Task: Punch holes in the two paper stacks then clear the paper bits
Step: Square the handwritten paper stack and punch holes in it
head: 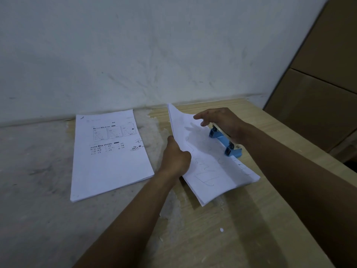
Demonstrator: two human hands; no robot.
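Note:
A printed paper stack [108,161] lies flat on the table at the left. A second paper stack [210,167] with pen scribbles is tilted, its left edge raised, its right edge toward the blue hole punch [225,141]. My left hand [176,158] grips that stack's left edge. The palm of my right hand [222,122] rests on top of the punch with the fingers spread above the paper. Part of the punch is hidden under this hand.
The wooden table [241,219] has a worn pale patch on its left half. A small white paper bit [221,229] lies near the front. A white wall runs behind, and brown cardboard boxes [318,103] stand at the right.

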